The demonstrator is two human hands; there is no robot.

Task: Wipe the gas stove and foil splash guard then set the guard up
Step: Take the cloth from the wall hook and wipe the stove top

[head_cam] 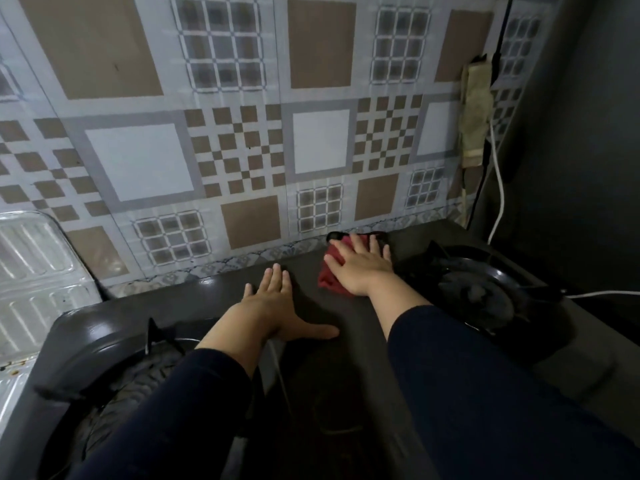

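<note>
The dark gas stove fills the lower half of the view, with one burner at the lower left and another at the right. My right hand lies flat on a red cloth, pressing it onto the stove's back edge near the wall. Between the burners, my left hand rests palm down on the stove top, fingers spread and holding nothing. The foil splash guard stands at the far left, beside the stove and against the wall.
A patterned tile wall rises right behind the stove. At the right, a dirty power strip hangs on the wall with a white cable and a black one trailing down. A dark surface closes off the right side.
</note>
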